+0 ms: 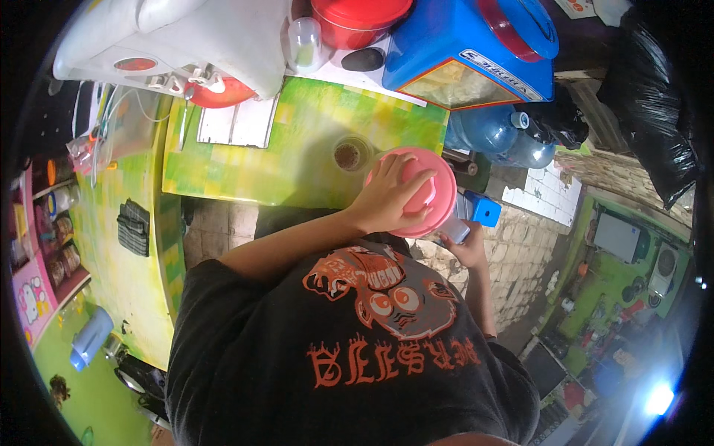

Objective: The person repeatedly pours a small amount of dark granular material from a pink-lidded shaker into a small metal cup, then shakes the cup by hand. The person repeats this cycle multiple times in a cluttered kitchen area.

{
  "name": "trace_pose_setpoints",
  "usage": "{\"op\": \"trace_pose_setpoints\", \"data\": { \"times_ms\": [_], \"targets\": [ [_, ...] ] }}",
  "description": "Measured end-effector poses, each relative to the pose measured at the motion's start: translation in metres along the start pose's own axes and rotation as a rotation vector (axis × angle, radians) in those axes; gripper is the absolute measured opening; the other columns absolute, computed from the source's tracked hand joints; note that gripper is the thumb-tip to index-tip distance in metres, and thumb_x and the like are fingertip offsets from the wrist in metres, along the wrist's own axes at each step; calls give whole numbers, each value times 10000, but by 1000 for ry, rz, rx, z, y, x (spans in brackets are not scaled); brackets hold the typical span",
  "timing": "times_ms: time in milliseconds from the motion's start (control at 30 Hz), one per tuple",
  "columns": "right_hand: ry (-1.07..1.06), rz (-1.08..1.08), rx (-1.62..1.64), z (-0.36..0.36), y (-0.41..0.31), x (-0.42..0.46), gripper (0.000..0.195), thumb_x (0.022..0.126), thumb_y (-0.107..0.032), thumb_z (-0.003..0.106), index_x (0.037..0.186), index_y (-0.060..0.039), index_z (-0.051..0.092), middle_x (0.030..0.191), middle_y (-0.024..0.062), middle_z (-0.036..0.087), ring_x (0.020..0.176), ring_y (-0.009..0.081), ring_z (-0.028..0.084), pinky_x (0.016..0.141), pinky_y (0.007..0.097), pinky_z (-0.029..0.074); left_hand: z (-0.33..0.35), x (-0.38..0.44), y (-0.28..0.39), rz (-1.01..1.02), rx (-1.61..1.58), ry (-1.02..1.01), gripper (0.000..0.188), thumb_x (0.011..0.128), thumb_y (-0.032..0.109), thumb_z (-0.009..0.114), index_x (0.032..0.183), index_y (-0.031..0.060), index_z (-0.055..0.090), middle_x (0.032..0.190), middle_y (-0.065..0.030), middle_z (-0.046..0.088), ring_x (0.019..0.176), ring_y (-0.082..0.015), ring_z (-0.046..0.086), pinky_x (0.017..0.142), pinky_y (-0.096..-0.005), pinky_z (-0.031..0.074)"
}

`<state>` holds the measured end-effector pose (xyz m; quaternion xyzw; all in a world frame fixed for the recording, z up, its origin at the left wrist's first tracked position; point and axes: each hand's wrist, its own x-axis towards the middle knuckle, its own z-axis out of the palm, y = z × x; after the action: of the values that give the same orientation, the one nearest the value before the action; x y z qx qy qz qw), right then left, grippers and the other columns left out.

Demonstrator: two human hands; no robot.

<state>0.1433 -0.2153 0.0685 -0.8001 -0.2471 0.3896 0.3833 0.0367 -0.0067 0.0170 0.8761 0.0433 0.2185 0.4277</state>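
Note:
My left hand (399, 192) lies over the round pink lid (443, 184) of a plastic pitcher, its fingers about the lid's raised grip. At the pitcher's right side, my right hand (469, 245) is closed round the clear plastic handle (454, 229). Most of the pitcher's body is hidden under the lid. Just left of the lid, a glass with a brown drink (348, 155) stands on the green-and-yellow table (240, 173). I hold the pitcher at the table's front right corner, close to my body.
Along the back stand a white appliance (223, 33), a clear cup (305, 44), a red lidded tub (360, 25) and a blue cracker tin (440, 44). A spoon (183, 120) lies at the left. Large blue water bottles (485, 128) stand right of the table.

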Motion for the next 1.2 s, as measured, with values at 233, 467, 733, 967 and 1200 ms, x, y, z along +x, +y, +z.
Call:
{"op": "trace_pose_setpoints", "data": {
  "times_ms": [233, 467, 733, 967, 1200],
  "targets": [
    [-29, -25, -142, 6, -22, 15, 261, 705, -198, 730, 790, 37, 654, 626, 58, 612, 576, 79, 535, 516, 269, 447, -7, -3, -15, -44, -61, 12, 655, 655, 256, 713, 1254, 134, 476, 1247, -205, 399, 1182, -396, 382, 988, -515, 307],
    [8, -50, -153, 19, -47, 26, 238, 711, -163, 735, 771, 41, 629, 604, 30, 586, 573, 60, 511, 504, 248, 419, -2, -7, -33, -59, -121, 84, 652, 655, 288, 711, 1248, 148, 476, 1243, -204, 407, 1158, -394, 383, 964, -521, 310],
    [-15, -71, -216, 18, -56, 31, 222, 733, -123, 732, 794, 69, 638, 617, 36, 604, 568, 60, 517, 488, 241, 423, -11, -7, -31, -116, -197, 79, 602, 710, 229, 687, 1262, 128, 469, 1241, -197, 403, 1167, -386, 395, 984, -496, 320],
    [-38, -96, -277, 16, -59, 33, 244, 743, -146, 713, 866, 58, 658, 627, 43, 618, 578, 63, 529, 516, 257, 447, -7, -9, -30, -118, -211, 106, 591, 711, 191, 692, 1251, 105, 467, 1221, -205, 415, 1147, -383, 408, 978, -488, 329],
    [-91, 33, -360, 13, -80, 35, 274, 733, -203, 710, 824, 51, 661, 623, 57, 618, 575, 72, 531, 534, 263, 456, -5, -11, -32, -123, -236, 118, 594, 718, 192, 694, 1255, 103, 457, 1219, -206, 412, 1147, -389, 402, 973, -492, 329]
  ]
}}
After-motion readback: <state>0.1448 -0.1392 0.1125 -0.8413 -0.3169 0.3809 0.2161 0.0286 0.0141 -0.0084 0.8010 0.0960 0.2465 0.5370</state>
